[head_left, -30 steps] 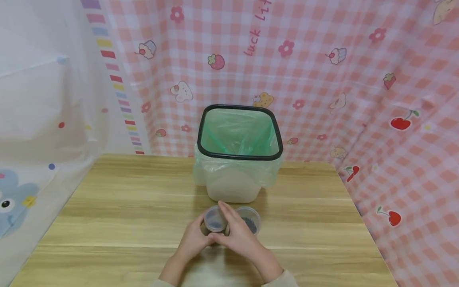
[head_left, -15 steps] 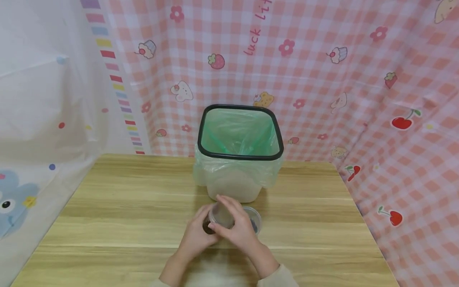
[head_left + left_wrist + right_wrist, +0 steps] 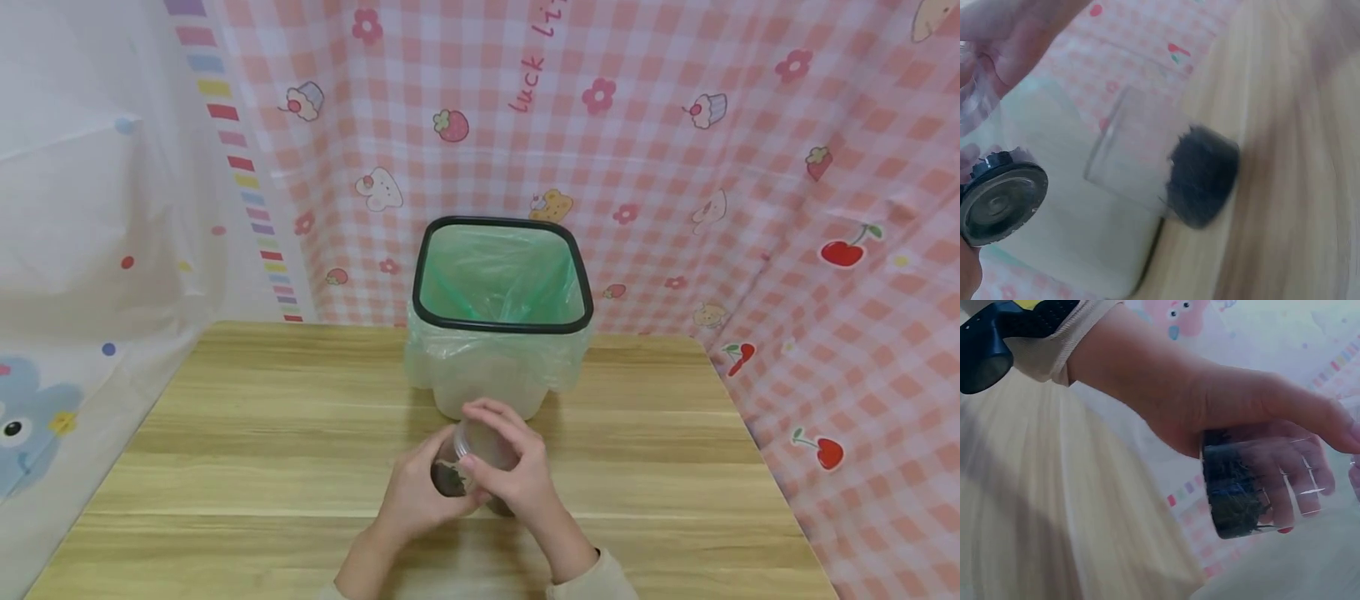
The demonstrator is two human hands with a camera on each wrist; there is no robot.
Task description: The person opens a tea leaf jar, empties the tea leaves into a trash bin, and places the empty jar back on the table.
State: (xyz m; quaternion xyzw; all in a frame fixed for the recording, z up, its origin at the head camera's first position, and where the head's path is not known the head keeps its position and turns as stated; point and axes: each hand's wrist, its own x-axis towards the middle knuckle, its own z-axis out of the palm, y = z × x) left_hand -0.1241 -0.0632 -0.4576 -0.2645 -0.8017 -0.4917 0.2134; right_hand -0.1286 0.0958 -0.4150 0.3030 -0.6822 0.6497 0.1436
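Note:
Between both hands in the head view is a clear plastic jar [image 3: 448, 479] with dark shredded stuff at its bottom. The jar leans toward the right. My left hand [image 3: 416, 492] curls round its lower side. My right hand [image 3: 521, 467] grips its clear round top end between thumb and fingers. In the left wrist view the jar's base [image 3: 1004, 203] faces the camera. A second clear jar [image 3: 1200, 178] with dark shreds stands upright on the table close by. It overlaps the fingers in the right wrist view, and my right hand mostly hides it in the head view.
A pale bin [image 3: 483, 387] with a black rim and green liner bag stands just beyond the hands. The wood-grain table [image 3: 285, 442] spreads to both sides. Patterned pink cloth [image 3: 495, 167] hangs behind and at the right, white cloth [image 3: 67, 208] at the left.
The held jar has gone from upright to tilted, and both hands have shifted slightly right. My right hand now covers most of the second jar, which showed beside it before.

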